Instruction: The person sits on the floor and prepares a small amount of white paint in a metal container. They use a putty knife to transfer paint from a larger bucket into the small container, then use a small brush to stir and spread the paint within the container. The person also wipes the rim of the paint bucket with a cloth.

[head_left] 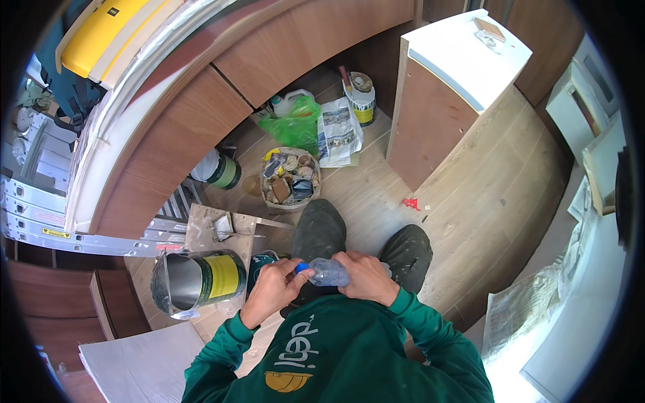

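Note:
A clear plastic bottle lies sideways in front of my body, above my knees. My right hand is wrapped round the bottle's body, hiding part of it; its base shows a little past the hand. The blue cap sits at the neck end, pinched between the thumb and fingers of my left hand. Whether the cap is loose or tight on the neck I cannot tell.
An open paint can lies at left near a ladder. Ahead stand a bucket of odds and ends, a green plastic bag, newspaper and another can. A white-topped cabinet stands to the right, with red scraps on the floor.

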The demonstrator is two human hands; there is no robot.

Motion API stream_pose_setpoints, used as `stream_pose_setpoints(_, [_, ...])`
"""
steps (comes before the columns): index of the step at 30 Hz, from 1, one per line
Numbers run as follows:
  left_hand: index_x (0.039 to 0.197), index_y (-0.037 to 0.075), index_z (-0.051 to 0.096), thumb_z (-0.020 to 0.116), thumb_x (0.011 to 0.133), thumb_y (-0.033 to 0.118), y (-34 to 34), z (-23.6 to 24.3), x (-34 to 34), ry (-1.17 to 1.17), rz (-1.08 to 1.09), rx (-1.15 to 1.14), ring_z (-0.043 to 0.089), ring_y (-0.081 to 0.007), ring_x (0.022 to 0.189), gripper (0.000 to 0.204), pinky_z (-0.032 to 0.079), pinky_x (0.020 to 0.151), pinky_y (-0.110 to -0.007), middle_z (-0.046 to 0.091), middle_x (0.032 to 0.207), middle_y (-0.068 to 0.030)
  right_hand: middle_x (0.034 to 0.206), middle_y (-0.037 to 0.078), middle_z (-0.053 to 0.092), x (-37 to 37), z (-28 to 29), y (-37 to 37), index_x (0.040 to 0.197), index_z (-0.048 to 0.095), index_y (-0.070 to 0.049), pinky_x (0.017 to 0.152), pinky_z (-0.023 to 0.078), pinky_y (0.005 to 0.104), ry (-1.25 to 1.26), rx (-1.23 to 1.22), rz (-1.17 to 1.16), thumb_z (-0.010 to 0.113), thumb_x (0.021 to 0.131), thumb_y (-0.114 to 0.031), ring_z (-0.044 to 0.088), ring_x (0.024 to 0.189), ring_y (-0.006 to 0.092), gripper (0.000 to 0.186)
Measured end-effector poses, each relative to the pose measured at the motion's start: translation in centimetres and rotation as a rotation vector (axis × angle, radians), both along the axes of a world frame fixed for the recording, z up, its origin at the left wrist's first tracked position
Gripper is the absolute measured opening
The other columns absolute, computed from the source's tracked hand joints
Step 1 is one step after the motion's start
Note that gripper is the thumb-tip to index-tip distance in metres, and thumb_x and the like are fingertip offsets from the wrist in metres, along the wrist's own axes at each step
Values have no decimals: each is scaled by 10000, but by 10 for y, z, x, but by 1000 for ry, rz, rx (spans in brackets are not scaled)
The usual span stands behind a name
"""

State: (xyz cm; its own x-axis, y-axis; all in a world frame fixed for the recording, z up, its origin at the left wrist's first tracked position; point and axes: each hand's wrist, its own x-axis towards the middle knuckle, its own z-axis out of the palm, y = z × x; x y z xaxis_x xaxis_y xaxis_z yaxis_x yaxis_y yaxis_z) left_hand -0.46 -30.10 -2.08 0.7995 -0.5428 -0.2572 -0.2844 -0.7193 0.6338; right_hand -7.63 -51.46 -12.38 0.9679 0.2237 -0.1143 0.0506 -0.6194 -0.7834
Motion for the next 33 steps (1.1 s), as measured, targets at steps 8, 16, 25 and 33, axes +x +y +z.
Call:
stream_pose_setpoints(8, [1153, -25, 712, 807, 871, 166, -12, -11, 16, -248, -301, -213, 676, -335, 789, 353, 549, 697, -393, 681, 911, -171, 1069, 193, 694, 12, -9, -26, 1210, 588, -89, 859, 555, 481, 69, 273, 80, 806, 663, -144, 681, 976, 425, 592])
stream_pose_setpoints(16, [1155, -4, 711, 825, 848, 215, -44, -9, 53, -90, -249, -105, 676, -391, 800, 394, 548, 699, -417, 676, 918, -174, 1067, 184, 697, 42, -25, -39, 1202, 587, -63, 854, 559, 471, -62, 317, 4, 817, 646, -141, 681, 979, 424, 606])
stream_pose_setpoints(25, [1056, -19, 704, 803, 855, 209, -72, -34, 167, -436, -247, -164, 674, -425, 805, 319, 545, 721, -461, 678, 884, -216, 1493, 244, 424, 105, -65, -68, 1481, 430, -53, 1137, 413, 462, -318, 53, -266, 915, 674, -266, 440, 1371, 443, 965])
stream_pose_setpoints(33, [1144, -46, 702, 710, 926, 376, -72, -106, 351, -805, 159, 68, 667, -483, 981, 476, 525, 856, -510, 690, 1060, -311, 1323, 251, 602, 2, -164, -118, 1278, 622, -17, 1058, 466, 488, 117, -112, -778, 833, 778, -248, 562, 1232, 452, 589])
